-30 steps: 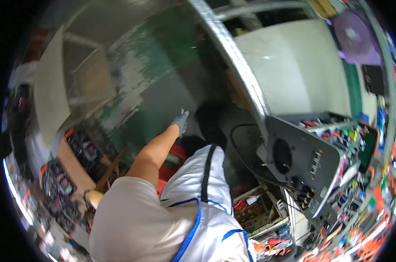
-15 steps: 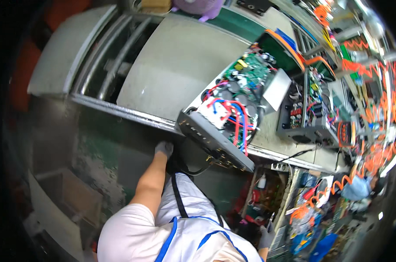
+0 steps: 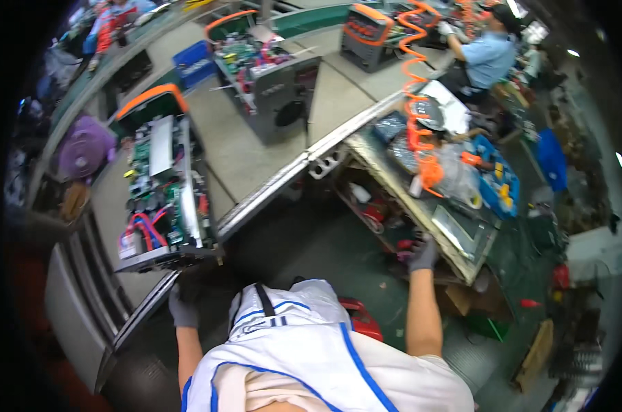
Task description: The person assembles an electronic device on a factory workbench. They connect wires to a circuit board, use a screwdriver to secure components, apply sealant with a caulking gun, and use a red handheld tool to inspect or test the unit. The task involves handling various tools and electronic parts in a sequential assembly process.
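My left hand (image 3: 183, 307), in a grey glove, hangs low beside the bench's metal front edge, just below an opened machine (image 3: 161, 196). Green circuit boards, red and blue wires and a metal plate show inside this grey housing with an orange-trimmed end. The fingers of that hand blur into the dark floor behind them. My right hand (image 3: 423, 254), also grey-gloved, is at the near corner of a low side bench (image 3: 455, 255). Small pinkish-red items (image 3: 404, 245) lie by its fingertips on the shelf below; whether it grips one is too blurred to tell.
A second opened machine (image 3: 270, 86) and a blue bin (image 3: 194, 63) stand farther along the bench. Behind them is a closed orange-and-grey machine (image 3: 367, 38). An orange coiled hose (image 3: 414, 89) dangles over the side bench. A co-worker in blue (image 3: 488, 55) sits at the far right.
My view has swung to the right, so the nearest opened machine now appears farther left. My right hand has come up beside the side bench; my left hand remains low by the main bench.
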The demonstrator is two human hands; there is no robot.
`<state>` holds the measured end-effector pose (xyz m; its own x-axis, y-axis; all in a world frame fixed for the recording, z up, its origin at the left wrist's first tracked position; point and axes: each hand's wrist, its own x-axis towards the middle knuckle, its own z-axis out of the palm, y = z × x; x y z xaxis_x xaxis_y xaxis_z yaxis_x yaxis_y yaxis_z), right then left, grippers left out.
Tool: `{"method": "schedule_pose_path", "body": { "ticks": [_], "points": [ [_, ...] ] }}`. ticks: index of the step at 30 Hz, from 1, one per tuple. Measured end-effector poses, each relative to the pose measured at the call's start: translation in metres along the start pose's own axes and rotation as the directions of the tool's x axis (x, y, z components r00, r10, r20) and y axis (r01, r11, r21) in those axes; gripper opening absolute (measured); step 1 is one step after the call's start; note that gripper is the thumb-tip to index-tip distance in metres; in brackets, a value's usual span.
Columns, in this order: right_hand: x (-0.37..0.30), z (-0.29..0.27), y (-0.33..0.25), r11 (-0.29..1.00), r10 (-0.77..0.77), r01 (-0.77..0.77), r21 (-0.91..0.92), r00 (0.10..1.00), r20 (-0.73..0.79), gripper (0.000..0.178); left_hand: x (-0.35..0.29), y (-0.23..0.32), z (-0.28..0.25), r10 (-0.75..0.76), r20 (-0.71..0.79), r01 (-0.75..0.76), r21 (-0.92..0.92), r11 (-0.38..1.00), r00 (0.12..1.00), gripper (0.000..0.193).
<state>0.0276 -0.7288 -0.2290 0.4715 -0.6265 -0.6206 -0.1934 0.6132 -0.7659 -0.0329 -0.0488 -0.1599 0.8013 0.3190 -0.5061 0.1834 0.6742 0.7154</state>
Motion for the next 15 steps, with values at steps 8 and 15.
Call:
{"method": "schedule_pose_path", "body": {
  "ticks": [8, 15],
  "points": [
    [0.138, -0.084, -0.082, 0.937, -0.301, 0.276, -0.213, 0.949, -0.095, 0.038, -0.017, 0.029, 0.079, -0.03, 0.245, 0.021, 0.041, 0.999, 0.969, 0.037],
    [0.092, 0.003, -0.017, 0.508, -0.605, 0.482, -0.714, 0.789, 0.103, 0.045, -0.047, 0.006, 0.072, 0.024, 0.047, -0.046, 0.557, 0.829, 0.999, 0.04]
  ]
}}
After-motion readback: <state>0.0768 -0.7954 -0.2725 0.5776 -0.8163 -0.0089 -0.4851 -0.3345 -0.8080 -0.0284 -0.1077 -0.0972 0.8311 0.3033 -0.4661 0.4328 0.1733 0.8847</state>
